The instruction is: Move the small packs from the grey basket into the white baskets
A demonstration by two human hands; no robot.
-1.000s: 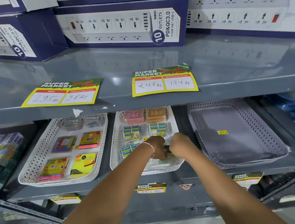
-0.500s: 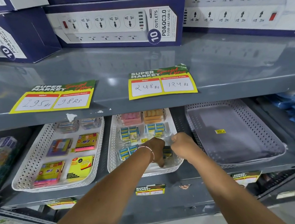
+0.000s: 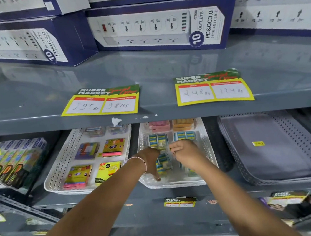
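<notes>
Both my hands were down in the middle white basket (image 3: 206, 151) on the lower shelf (image 3: 121, 197), close to each other but not touching. My left hand (image 3: 152, 162), a thin bracelet (image 3: 139, 161) on its wrist, hung with the fingers (image 3: 156, 176) pointing down toward the basket's front; I could not tell whether they gripped anything. My right hand (image 3: 186, 154) was curled into a loose fist, thumb against forefinger, just beside a blue and yellow pack (image 3: 162, 161) that lay between the two hands; whether it pinched that pack or anything else I could not tell. Behind my hands sat two more clusters of blue packs (image 3: 183, 135), and at the back a pink stack (image 3: 159, 126) and an orange stack (image 3: 183, 124). The left white basket (image 3: 60, 171), just beside, held sticky note packs (image 3: 113, 147) in rows. The grey basket (image 3: 231, 144) stood to the right, apart from my hands, with only a small yellow label (image 3: 258, 143) showing on its floor. On the edge of the upper shelf (image 3: 160, 115) were two yellow price tags (image 3: 212, 90), and above them stood boxes of power strips (image 3: 156, 26)
</notes>
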